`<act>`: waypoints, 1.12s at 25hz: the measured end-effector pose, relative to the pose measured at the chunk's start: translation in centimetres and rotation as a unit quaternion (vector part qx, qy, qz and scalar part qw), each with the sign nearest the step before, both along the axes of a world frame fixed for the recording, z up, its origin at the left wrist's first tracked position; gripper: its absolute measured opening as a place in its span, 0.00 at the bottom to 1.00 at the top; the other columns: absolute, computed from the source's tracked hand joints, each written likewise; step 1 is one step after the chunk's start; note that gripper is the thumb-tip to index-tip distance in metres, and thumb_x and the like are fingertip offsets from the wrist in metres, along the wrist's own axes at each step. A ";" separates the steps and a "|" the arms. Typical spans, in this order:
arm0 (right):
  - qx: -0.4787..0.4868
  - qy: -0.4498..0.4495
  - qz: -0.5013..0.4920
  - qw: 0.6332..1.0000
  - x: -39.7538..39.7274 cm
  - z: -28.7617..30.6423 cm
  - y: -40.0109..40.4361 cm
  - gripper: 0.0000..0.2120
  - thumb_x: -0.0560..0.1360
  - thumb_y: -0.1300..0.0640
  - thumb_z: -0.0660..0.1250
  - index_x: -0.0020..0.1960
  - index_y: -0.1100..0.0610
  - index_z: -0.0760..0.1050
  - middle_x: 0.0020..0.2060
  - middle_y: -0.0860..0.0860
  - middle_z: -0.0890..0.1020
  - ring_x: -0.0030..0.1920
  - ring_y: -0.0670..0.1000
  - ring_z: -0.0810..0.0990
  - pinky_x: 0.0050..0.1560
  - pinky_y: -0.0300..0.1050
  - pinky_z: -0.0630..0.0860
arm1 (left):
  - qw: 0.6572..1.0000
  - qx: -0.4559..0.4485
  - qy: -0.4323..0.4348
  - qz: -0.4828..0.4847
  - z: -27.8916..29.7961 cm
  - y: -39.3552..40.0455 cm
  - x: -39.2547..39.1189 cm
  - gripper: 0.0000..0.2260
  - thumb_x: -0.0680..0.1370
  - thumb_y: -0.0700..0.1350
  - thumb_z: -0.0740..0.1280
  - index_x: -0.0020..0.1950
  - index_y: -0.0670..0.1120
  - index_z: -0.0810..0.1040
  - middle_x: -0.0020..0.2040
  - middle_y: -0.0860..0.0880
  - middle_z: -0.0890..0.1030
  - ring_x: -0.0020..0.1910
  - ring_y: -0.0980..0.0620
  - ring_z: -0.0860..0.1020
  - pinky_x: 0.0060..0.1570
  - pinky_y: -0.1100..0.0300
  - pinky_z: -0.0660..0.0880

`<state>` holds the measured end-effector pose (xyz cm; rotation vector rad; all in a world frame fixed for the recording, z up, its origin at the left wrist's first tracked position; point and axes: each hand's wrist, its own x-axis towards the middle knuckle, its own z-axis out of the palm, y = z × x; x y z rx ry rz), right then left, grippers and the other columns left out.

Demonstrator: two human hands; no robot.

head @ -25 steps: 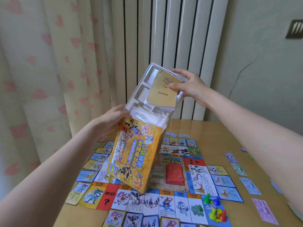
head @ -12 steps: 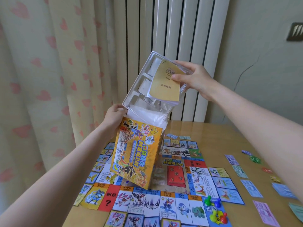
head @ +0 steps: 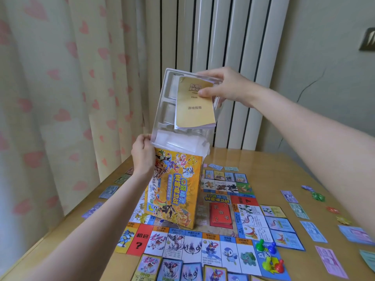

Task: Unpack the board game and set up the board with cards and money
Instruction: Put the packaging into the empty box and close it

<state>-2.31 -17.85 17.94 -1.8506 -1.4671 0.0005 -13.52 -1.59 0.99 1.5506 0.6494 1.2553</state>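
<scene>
Right hand [head: 227, 88] pinches the top of a clear plastic tray [head: 168, 110], thumb pressing a yellow booklet [head: 193, 104] against it; booklet reads 游戏指南. Left hand [head: 143, 154] grips the upper left corner of the yellow game box [head: 174, 189], held upright above the board [head: 203, 240], tray partly inside it. The box screens the board's centre. Red card pile [head: 220, 214] marked 机会 lies on the board; pawns [head: 267, 254] at its near right corner. Money notes [head: 312, 232] lie on the table [head: 263, 163] to the right.

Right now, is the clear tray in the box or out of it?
Mostly out. The tray stands well above the yellow box, only its bottom edge at the box's open top.
</scene>
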 end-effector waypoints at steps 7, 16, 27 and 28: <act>-0.066 -0.074 0.020 0.995 -0.9 0.6 1.2 0.20 0.76 0.60 0.66 0.66 0.49 0.71 0.55 0.49 0.80 0.41 0.43 0.78 0.29 0.34 0.75 | 0.998 0.003 0.032 -0.053 -0.9 -0.2 -0.3 0.16 0.80 0.43 0.52 0.60 0.41 0.76 0.56 0.45 0.78 0.56 0.49 0.74 0.56 0.55 0.69; -0.105 -0.086 0.022 0.990 -0.9 -1.5 2.2 0.20 0.75 0.59 0.67 0.65 0.50 0.72 0.53 0.46 0.79 0.54 0.46 0.77 0.52 0.44 0.77 | 0.976 -0.063 0.068 -0.195 0.6 -0.8 -1.1 0.20 0.75 0.55 0.59 0.62 0.46 0.68 0.61 0.46 0.72 0.62 0.46 0.70 0.64 0.48 0.66; 0.050 -0.620 -0.087 0.778 -0.9 -11.7 4.7 0.13 0.70 0.57 0.55 0.41 0.54 0.80 0.46 0.54 0.80 0.49 0.55 0.79 0.54 0.50 0.69 | 0.989 -0.022 0.068 -0.127 0.6 -1.5 0.9 0.09 0.77 0.42 0.61 0.57 0.45 0.66 0.51 0.48 0.72 0.49 0.50 0.70 0.44 0.59 0.67; 0.018 -0.600 -0.090 0.795 -0.8 -12.1 4.6 0.14 0.72 0.53 0.56 0.43 0.53 0.80 0.52 0.54 0.79 0.56 0.56 0.77 0.60 0.53 0.65 | 0.990 -0.020 0.067 -0.126 0.6 -1.6 0.8 0.10 0.78 0.42 0.60 0.58 0.45 0.66 0.52 0.48 0.72 0.50 0.51 0.70 0.43 0.59 0.67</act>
